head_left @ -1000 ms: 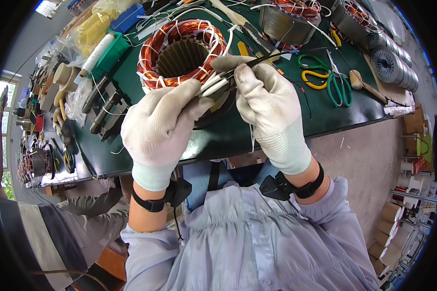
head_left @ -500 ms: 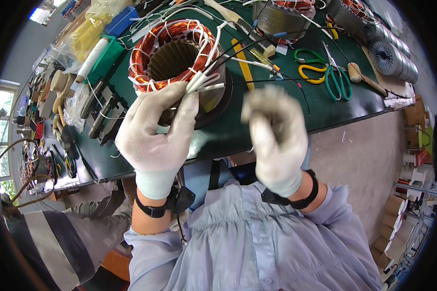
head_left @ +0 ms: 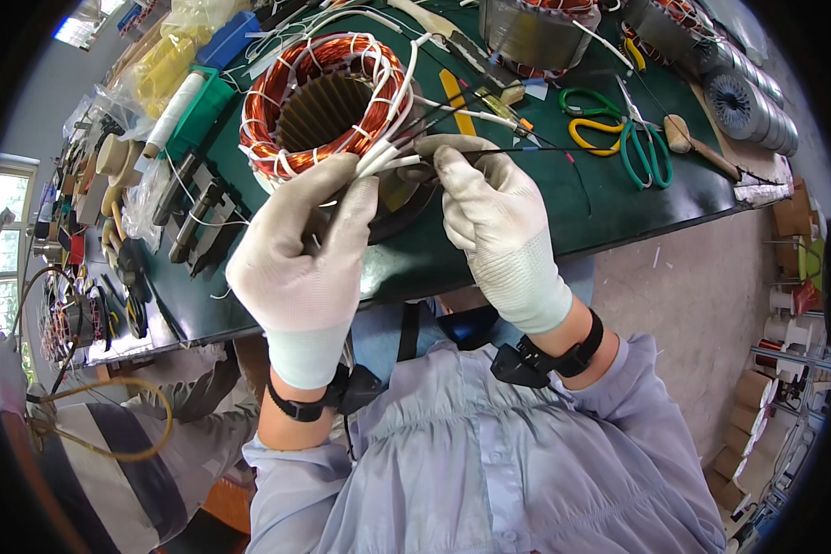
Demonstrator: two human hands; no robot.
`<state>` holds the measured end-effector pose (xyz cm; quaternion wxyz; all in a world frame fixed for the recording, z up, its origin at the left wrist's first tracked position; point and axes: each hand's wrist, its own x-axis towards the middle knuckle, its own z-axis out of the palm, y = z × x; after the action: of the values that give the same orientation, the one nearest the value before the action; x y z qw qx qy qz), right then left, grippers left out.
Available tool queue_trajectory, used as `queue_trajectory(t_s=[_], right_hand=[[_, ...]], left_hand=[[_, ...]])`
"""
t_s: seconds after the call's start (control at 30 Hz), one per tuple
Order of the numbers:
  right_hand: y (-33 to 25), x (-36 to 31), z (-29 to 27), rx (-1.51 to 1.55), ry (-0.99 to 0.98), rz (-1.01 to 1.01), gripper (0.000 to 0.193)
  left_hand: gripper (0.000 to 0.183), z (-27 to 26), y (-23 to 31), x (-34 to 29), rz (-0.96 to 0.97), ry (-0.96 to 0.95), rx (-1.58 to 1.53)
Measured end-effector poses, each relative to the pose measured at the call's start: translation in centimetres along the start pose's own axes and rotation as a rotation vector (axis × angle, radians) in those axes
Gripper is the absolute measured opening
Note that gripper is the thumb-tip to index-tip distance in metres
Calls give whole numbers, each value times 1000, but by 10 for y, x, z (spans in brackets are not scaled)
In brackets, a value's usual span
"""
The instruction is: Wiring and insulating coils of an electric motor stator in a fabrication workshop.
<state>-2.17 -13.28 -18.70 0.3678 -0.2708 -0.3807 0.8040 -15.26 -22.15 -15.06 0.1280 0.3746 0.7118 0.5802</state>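
A motor stator stands on the green bench, its copper winding ring laced with white cord. From its near right side come several white insulating sleeves with dark wire ends. My left hand, in a white glove, pinches these sleeves between thumb and fingers in front of the winding. Just right of it, my right hand, also gloved, is closed with thumb and forefinger at the sleeve ends, on a thin black wire that runs out to the right. The fingertips partly hide the grip.
Green-handled scissors, yellow-and-green-handled scissors and a wooden-handled mallet lie to the right. More stators stand behind. At left are a green bin and black metal tools. Another person is at lower left.
My right hand has moved left and up to the sleeve ends and closed on a black wire. My left hand keeps its pinch. The other person's gloved hand and a yellowish loop now show at left.
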Motion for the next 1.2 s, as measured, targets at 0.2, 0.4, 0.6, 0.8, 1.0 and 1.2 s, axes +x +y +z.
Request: queue_trajectory(t_s=[0.2, 0.4, 0.6, 0.8, 1.0, 1.2], right_hand=[[-1, 13, 9, -166, 63, -177, 25], [-4, 18, 3, -229, 30, -198, 24], [-4, -4, 0, -75, 2, -92, 31], [-58, -11, 6, -1383, -66, -1113, 20], [-105, 5, 33, -1402, -231, -421, 25], [-68, 44, 3, -1342, -270, -766, 23]], left_hand=[[30, 4, -13, 7, 765, 232, 652], [31, 8, -31, 22, 955, 287, 630], [30, 4, -33, 35, 1106, 159, 544], [29, 0, -45, 38, 1117, 173, 579], [30, -3, -48, 41, 1118, 161, 498], [32, -9, -43, 39, 1122, 112, 551]])
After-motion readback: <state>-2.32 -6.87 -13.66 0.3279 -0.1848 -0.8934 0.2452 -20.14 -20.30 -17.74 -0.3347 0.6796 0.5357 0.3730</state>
